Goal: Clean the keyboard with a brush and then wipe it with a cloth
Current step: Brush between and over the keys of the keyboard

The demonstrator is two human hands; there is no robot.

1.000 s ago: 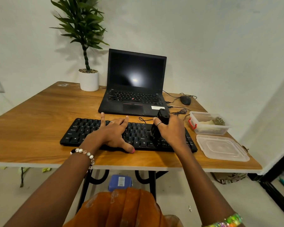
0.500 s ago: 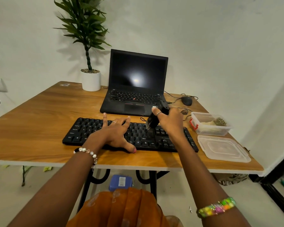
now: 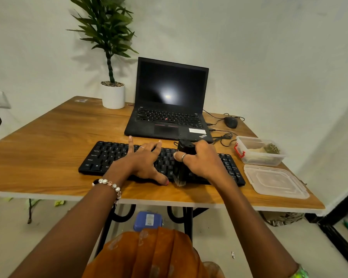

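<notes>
**Brush at the near edge of the keyboard: what may slip**

Head view. The right hand (image 3: 201, 161) has its fingers (image 3: 184, 157) curled round a stubby black plastic brush (image 3: 186, 157), held upright with its pale bristles at the near edge of the flat black plastic keyboard (image 3: 109, 155). The left hand (image 3: 143, 163) rests on the keys just left of the brush, fingers (image 3: 130, 143) straight and spread, holding nothing.

Likely trouble, as a guess: the bristles sit at the keyboard's edge, so a hard stroke could flick dust onto the wooden tabletop (image 3: 48, 137) or the lap below. If the left hand eased off, the light keyboard might slide. A wide sweep to the right of the fingers could knock the clear plastic box with a red clasp (image 3: 259, 153) or its loose clear lid (image 3: 275, 181).

Count: one keyboard, one brush, one black laptop (image 3: 171, 101) beyond the fingers, one black mouse (image 3: 230, 122), one box, one lid, one potted green plant in a white pot (image 3: 113, 95). No cloth is plainly visible; something pale lies in the box, unclear what.
</notes>
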